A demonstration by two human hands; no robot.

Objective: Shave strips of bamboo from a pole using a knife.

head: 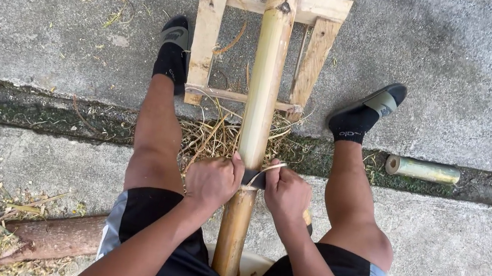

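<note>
Two hands, left hand [211, 180] and right hand [285, 193], fingers clamped on blade [256, 178] across bamboo pole [265, 81]; shavings [212, 135] piled at 11 o'clock; far length unscraped

Seated on the concrete floor [453, 262], the left hand [212, 180] and right hand [287, 194] each grip an end of a blade [256, 178] laid across the bamboo pole [265, 81], which rests on a wooden frame [206, 37] above shavings [212, 135].
</note>
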